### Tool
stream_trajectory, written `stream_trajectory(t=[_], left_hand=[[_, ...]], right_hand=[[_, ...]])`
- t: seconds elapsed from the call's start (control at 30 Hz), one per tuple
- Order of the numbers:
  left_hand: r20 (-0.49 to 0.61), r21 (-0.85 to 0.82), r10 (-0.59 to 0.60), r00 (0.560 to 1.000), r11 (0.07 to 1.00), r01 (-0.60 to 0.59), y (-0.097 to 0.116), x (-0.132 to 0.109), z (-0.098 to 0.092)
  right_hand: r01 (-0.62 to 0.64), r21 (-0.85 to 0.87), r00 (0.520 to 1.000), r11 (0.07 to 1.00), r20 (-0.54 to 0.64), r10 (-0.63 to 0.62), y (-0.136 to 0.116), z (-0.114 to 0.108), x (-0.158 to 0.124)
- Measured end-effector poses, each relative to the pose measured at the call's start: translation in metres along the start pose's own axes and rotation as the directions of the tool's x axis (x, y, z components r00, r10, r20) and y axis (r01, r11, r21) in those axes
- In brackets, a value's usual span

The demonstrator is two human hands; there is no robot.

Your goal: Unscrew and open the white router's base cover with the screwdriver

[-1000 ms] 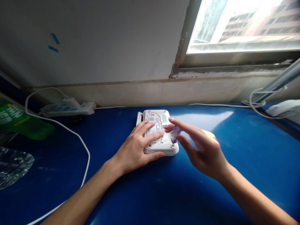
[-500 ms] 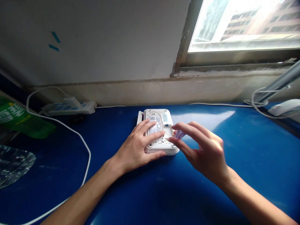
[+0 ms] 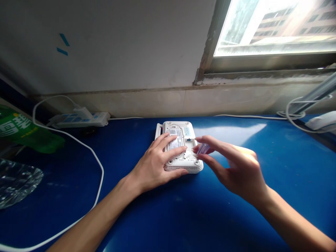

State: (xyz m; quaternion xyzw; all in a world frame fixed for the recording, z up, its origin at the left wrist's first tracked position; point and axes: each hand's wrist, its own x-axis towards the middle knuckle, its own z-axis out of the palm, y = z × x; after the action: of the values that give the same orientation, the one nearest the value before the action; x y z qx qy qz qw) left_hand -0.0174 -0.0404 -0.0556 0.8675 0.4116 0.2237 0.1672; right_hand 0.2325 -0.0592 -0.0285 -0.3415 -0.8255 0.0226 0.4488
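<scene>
A white router (image 3: 191, 158) lies upside down on the table, its vented underside and labels facing up. My left hand (image 3: 154, 164) holds it from above, fingers spread over the labels and thumb along the near edge. Just off its right side, my right hand (image 3: 232, 168) pinches a small clear plastic piece (image 3: 203, 148) between thumb and fingertips. That piece is partly hidden by my fingers, and its exact shape is hard to tell. It sits close above the router's corner, with no contact that I can make out.
The router rests on a glossy blue tabletop (image 3: 147, 224). A white power strip (image 3: 81, 120) lies by the wall, and a white cable (image 3: 98, 175) curves past my left arm. A green package (image 3: 21, 131) and crumpled clear plastic (image 3: 15, 182) lie at left.
My right hand has shifted rightward, away from the router's middle, and the clear piece now lies more level in its fingertips. My left hand stays on the router.
</scene>
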Motion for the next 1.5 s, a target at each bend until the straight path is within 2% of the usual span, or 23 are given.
stream_trajectory(t=[0.27, 0.47, 0.83, 0.93, 1.1, 1.17, 1.23, 1.33, 1.5], left_hand=[[-0.003, -0.005, 0.003, 1.000, 1.000, -0.003, 0.000, -0.001, 0.000], [-0.011, -0.001, 0.008, 1.000, 1.000, -0.008, -0.001, -0.001, 0.001], [-0.010, 0.013, 0.010, 1.000, 1.000, -0.010, -0.001, -0.001, 0.000], [0.001, 0.018, 0.010, 1.000, 1.000, -0.010, -0.001, -0.001, 0.000], [0.008, 0.052, 0.007, 1.000, 0.999, -0.007, 0.002, -0.001, -0.001], [-0.028, 0.098, -0.033, 0.999, 0.995, 0.035, 0.003, -0.002, -0.002], [-0.061, 0.122, -0.096, 0.994, 0.987, 0.103, 0.003, -0.002, -0.003], [-0.025, 0.089, -0.130, 0.991, 0.987, 0.132, 0.001, -0.001, -0.005], [0.084, -0.033, -0.056, 0.995, 0.998, 0.059, -0.012, 0.001, -0.009]], right_hand=[[-0.021, -0.169, 0.993, 0.985, -0.115, 0.001, -0.016, 0.009, -0.005], [-0.054, -0.211, 0.979, 0.976, -0.205, 0.009, -0.024, 0.013, -0.007], [-0.071, -0.231, 0.969, 0.970, -0.245, 0.013, -0.016, 0.014, -0.011], [-0.067, -0.141, 0.983, 0.988, -0.180, 0.041, -0.007, 0.013, -0.013], [-0.134, 0.061, 0.991, 0.989, 0.035, 0.132, 0.009, 0.010, -0.017], [-0.170, 0.137, 0.985, 0.976, 0.026, 0.169, 0.010, 0.009, -0.017], [-0.213, 0.242, 0.972, 0.947, -0.046, 0.230, 0.009, 0.007, -0.015], [-0.303, 0.436, 0.911, 0.847, -0.130, 0.392, 0.006, 0.003, -0.006], [-0.434, 0.664, 0.771, 0.608, -0.075, 0.632, 0.020, -0.003, 0.003]])
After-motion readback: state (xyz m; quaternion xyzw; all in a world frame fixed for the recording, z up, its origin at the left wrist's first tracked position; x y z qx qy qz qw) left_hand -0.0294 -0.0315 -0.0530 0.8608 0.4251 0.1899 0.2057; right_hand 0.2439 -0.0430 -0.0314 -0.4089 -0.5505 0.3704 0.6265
